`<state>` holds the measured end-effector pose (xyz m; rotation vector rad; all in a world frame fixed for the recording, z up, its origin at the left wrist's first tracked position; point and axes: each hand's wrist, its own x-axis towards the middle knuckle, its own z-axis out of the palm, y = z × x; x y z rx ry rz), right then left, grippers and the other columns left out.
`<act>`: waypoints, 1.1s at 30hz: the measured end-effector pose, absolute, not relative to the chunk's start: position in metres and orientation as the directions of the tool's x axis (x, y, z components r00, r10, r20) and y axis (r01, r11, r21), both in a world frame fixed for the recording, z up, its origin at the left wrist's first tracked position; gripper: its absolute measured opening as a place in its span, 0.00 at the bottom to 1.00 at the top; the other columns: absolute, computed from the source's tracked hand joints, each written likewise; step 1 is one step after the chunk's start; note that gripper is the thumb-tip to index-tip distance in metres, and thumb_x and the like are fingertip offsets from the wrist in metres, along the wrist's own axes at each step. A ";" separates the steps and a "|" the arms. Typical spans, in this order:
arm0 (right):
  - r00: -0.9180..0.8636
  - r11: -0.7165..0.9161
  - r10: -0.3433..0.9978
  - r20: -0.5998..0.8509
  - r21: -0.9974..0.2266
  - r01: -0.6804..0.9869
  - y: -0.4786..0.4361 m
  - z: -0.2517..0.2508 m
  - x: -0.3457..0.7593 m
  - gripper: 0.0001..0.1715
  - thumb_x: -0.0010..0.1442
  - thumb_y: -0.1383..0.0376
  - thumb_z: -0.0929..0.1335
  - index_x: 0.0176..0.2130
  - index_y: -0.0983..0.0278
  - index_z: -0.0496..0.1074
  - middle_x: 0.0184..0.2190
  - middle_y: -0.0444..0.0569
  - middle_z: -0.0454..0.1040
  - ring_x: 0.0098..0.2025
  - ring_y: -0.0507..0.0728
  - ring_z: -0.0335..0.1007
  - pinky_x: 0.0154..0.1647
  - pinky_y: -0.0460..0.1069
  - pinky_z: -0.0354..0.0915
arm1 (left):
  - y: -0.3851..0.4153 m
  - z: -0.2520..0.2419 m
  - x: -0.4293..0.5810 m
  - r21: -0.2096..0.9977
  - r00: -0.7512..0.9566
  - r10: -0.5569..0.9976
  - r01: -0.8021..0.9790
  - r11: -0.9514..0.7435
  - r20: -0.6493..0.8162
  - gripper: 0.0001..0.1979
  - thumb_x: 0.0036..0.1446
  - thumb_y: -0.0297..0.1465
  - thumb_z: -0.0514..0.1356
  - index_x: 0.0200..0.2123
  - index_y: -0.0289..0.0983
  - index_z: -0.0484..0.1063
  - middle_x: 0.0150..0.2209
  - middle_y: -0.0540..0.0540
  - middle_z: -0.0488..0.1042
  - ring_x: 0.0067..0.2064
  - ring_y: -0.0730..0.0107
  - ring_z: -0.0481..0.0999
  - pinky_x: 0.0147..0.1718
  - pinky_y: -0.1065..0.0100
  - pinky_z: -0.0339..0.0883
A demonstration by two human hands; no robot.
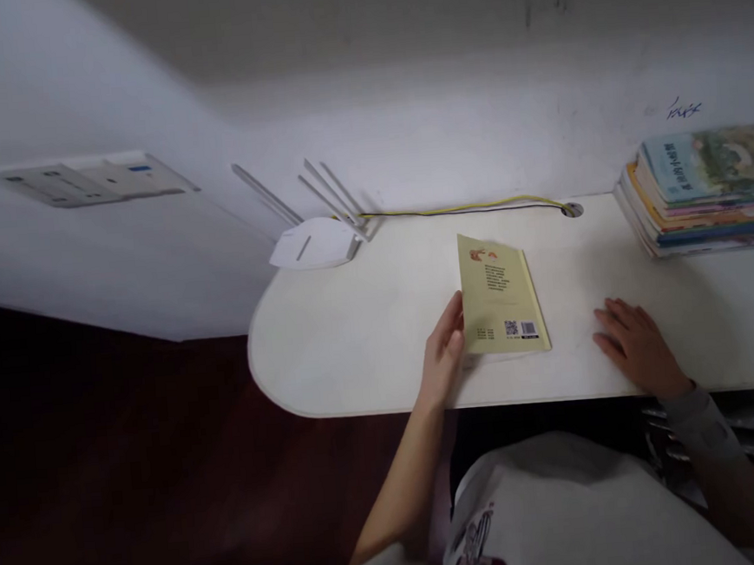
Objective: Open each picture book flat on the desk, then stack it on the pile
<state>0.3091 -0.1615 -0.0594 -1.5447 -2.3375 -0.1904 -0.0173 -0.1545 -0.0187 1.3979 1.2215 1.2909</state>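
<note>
white desk (356, 354) | yellow book (499, 297) | router (314, 242) | book stack (706, 191) | cable (463, 209)

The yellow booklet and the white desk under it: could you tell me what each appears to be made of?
Yellow booklet: likely paper with a thin card cover, matte; it lies flat, printed with text and barcode. White desk: probably laminate or painted board, smooth with a faint sheen and rounded edge.

The booklet (501, 299) had a thin paper cover, pale yellow, with a slight sheen. The desk (368, 335) under it looked like smooth laminate, off-white and matt. The router (314, 242) was white plastic with a soft gloss. The stack of books (706, 191) showed glossy printed covers. The floor (105, 478) looked like dark polished wood, and the wall (443, 121) was matt white paint.
</note>
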 end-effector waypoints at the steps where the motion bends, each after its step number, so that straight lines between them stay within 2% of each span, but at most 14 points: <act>1: -0.352 0.395 0.869 0.347 -0.059 0.917 -0.162 -0.058 0.307 0.25 0.67 0.56 0.57 0.55 0.66 0.67 0.57 0.61 0.67 0.60 0.66 0.60 0.59 0.63 0.55 | -0.158 -0.016 -0.010 0.967 0.021 0.974 0.118 -0.226 0.225 0.38 0.59 0.54 0.49 0.67 0.42 0.48 0.68 0.39 0.51 0.66 0.55 0.55 0.59 0.55 0.60; 3: -0.325 0.363 0.875 0.358 -0.043 0.931 -0.163 -0.055 0.300 0.25 0.67 0.56 0.57 0.54 0.68 0.67 0.56 0.62 0.68 0.60 0.66 0.61 0.59 0.64 0.54 | -0.161 -0.012 0.009 0.910 0.064 0.937 0.222 -0.350 0.345 0.43 0.58 0.55 0.50 0.69 0.45 0.33 0.70 0.41 0.41 0.69 0.57 0.46 0.61 0.55 0.56; 5: -0.282 0.323 0.880 0.381 -0.047 0.945 -0.163 -0.054 0.292 0.26 0.67 0.56 0.56 0.54 0.70 0.67 0.56 0.64 0.68 0.59 0.66 0.62 0.59 0.63 0.54 | -0.161 -0.010 0.033 0.828 0.075 0.899 0.362 -0.428 0.432 0.47 0.60 0.48 0.53 0.67 0.44 0.21 0.71 0.41 0.31 0.70 0.57 0.37 0.63 0.53 0.51; 7: -0.241 0.289 0.885 0.398 -0.064 0.955 -0.162 -0.055 0.285 0.28 0.67 0.55 0.56 0.54 0.73 0.66 0.57 0.66 0.67 0.60 0.67 0.61 0.59 0.62 0.55 | -0.158 -0.011 0.055 0.708 0.106 0.853 0.510 -0.488 0.512 0.44 0.63 0.37 0.52 0.66 0.42 0.17 0.70 0.39 0.27 0.70 0.56 0.34 0.64 0.50 0.47; 8: -0.225 0.274 0.889 0.398 -0.070 0.959 -0.161 -0.057 0.283 0.30 0.67 0.55 0.56 0.55 0.75 0.65 0.57 0.68 0.66 0.61 0.67 0.60 0.59 0.62 0.56 | -0.155 -0.012 0.065 0.624 0.148 0.822 0.581 -0.522 0.549 0.42 0.64 0.31 0.49 0.66 0.41 0.16 0.70 0.38 0.28 0.70 0.56 0.34 0.65 0.49 0.47; 11: -0.199 0.247 0.906 0.373 -0.088 0.965 -0.160 -0.062 0.281 0.31 0.68 0.55 0.55 0.56 0.78 0.63 0.58 0.72 0.64 0.62 0.69 0.57 0.59 0.62 0.57 | -0.148 -0.018 0.084 0.319 0.378 0.735 0.721 -0.615 0.563 0.38 0.62 0.20 0.43 0.68 0.39 0.22 0.69 0.37 0.42 0.70 0.56 0.38 0.64 0.47 0.48; 13: -0.201 0.255 0.915 0.350 -0.115 0.960 -0.160 -0.064 0.283 0.31 0.68 0.56 0.55 0.59 0.77 0.61 0.59 0.71 0.62 0.64 0.68 0.55 0.59 0.62 0.57 | -0.145 -0.019 0.091 0.163 0.498 0.720 0.757 -0.633 0.484 0.35 0.62 0.19 0.44 0.69 0.38 0.33 0.68 0.38 0.51 0.69 0.54 0.40 0.63 0.44 0.48; 15: -0.205 0.265 0.921 0.331 -0.147 0.953 -0.160 -0.064 0.284 0.31 0.68 0.57 0.55 0.60 0.76 0.59 0.60 0.71 0.61 0.65 0.68 0.54 0.60 0.63 0.57 | -0.144 -0.018 0.096 0.076 0.565 0.732 0.770 -0.634 0.381 0.29 0.63 0.22 0.46 0.67 0.36 0.48 0.67 0.40 0.54 0.69 0.49 0.41 0.63 0.42 0.49; 18: -0.200 0.262 0.930 0.308 -0.177 0.949 -0.159 -0.062 0.285 0.31 0.68 0.58 0.55 0.60 0.77 0.59 0.61 0.71 0.60 0.65 0.68 0.52 0.61 0.63 0.56 | -0.144 -0.014 0.105 0.037 0.583 0.762 0.787 -0.616 0.281 0.24 0.63 0.24 0.48 0.63 0.35 0.59 0.66 0.41 0.54 0.68 0.45 0.42 0.61 0.40 0.51; 22: -0.183 0.247 0.943 0.276 -0.218 0.944 -0.158 -0.061 0.284 0.30 0.67 0.60 0.55 0.62 0.76 0.57 0.62 0.70 0.59 0.66 0.67 0.51 0.62 0.64 0.55 | -0.142 -0.013 0.112 0.046 0.577 0.791 0.801 -0.596 0.205 0.22 0.63 0.24 0.48 0.60 0.34 0.64 0.65 0.39 0.57 0.68 0.44 0.46 0.59 0.35 0.51; 27: -0.170 0.242 0.949 0.267 -0.266 0.933 -0.157 -0.062 0.285 0.29 0.68 0.63 0.54 0.63 0.75 0.56 0.62 0.67 0.60 0.66 0.65 0.51 0.62 0.63 0.55 | -0.140 -0.021 0.113 0.050 0.576 0.803 0.807 -0.588 0.151 0.21 0.65 0.25 0.46 0.59 0.34 0.64 0.62 0.37 0.61 0.65 0.42 0.55 0.57 0.29 0.50; 33: -0.137 0.236 0.942 0.306 -0.316 0.919 -0.157 -0.064 0.286 0.31 0.68 0.65 0.52 0.67 0.72 0.46 0.62 0.64 0.61 0.66 0.64 0.52 0.62 0.64 0.56 | -0.139 -0.025 0.114 0.071 0.588 0.798 0.797 -0.600 0.131 0.23 0.65 0.24 0.47 0.62 0.36 0.61 0.63 0.37 0.61 0.65 0.43 0.55 0.56 0.28 0.49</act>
